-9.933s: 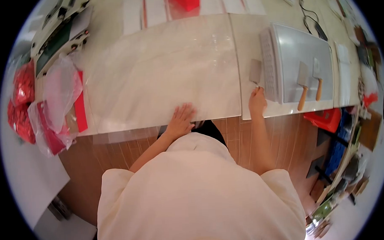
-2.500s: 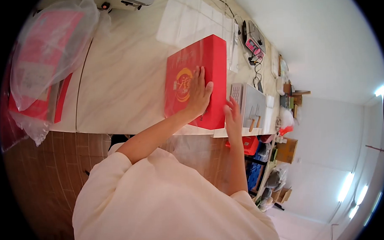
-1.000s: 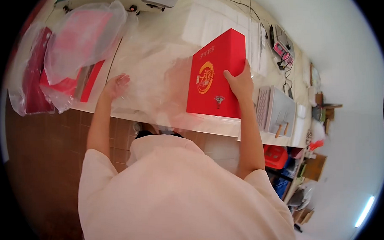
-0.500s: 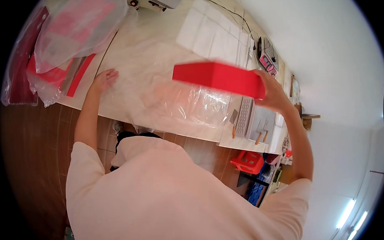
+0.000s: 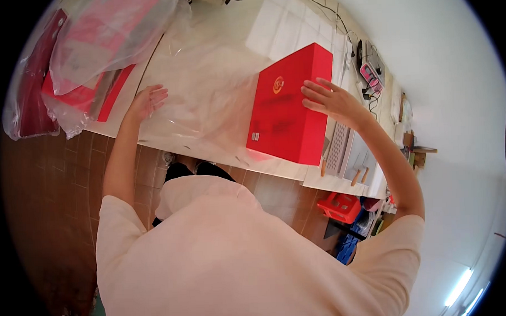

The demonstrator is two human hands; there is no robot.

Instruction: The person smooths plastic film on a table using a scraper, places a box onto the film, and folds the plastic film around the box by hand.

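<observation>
A large red box (image 5: 282, 112) with a gold emblem and small white labels on its face rests on the clear plastic sheeting (image 5: 206, 98). My right hand (image 5: 332, 102) is at the box's right side, fingers spread and nearly straight, not wrapped round it. Whether the fingertips press on that side I cannot tell. Over the left part of the sheeting is my left hand (image 5: 149, 101), its fingers stretched out and holding nothing.
Plastic-wrapped red items (image 5: 75, 80) lie at the table's left end. Right of the box are a metal tray (image 5: 339, 149) and wooden-handled tools (image 5: 357, 176). A pink-and-grey scale (image 5: 371, 76) sits farther back. A red stool (image 5: 339, 207) is on the floor.
The red box, gripped in the air by my right hand before, has come down onto the sheeting with its emblem face showing. My right hand has loosened; the left stays open.
</observation>
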